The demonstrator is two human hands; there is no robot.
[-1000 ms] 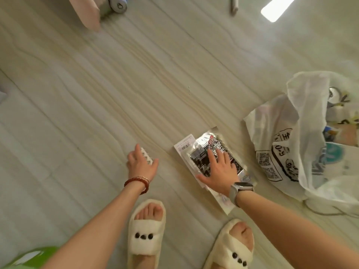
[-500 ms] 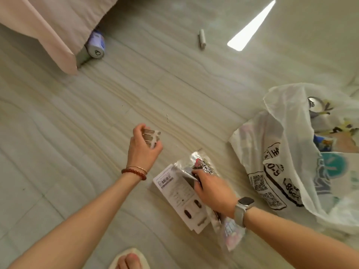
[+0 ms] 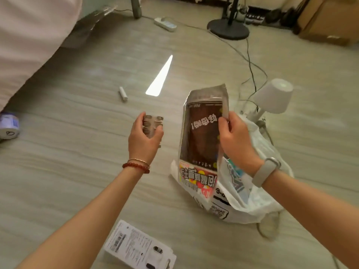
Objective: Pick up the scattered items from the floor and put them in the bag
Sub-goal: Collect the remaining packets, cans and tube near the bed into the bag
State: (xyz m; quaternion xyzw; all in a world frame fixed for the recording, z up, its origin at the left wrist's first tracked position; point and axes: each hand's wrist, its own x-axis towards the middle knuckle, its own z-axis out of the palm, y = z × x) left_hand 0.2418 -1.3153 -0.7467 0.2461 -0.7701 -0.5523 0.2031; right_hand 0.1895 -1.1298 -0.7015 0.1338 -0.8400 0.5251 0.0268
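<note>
Head view: left hand [image 3: 144,137] raised above the floor [image 3: 77,171], fingers curled round a blister pack [image 3: 152,125], thumb across its near end; right hand [image 3: 236,141] pinches the side edge of a snack packet [image 3: 202,136], thumb and fingers closed on it, packet held upright with its print upside down; packet's lower end hangs in front of the white plastic bag [image 3: 250,202], which sits on the floor just right of it, mouth slack and open under the right wrist; cannot tell whether the packet's bottom touches the bag; white carton [image 3: 136,247] with a barcode label lies flat on the floor by the bottom edge, below the left forearm; small white tube [image 3: 123,93] lies on the floor farther out, near a bright patch of sunlight; a roll [image 3: 8,126] lies at the left edge beside the pink bed cover [image 3: 29,39]; white lamp [image 3: 274,96] stands just behind the bag; power strip [image 3: 165,24] and fan base [image 3: 228,29] at the far edge.
</note>
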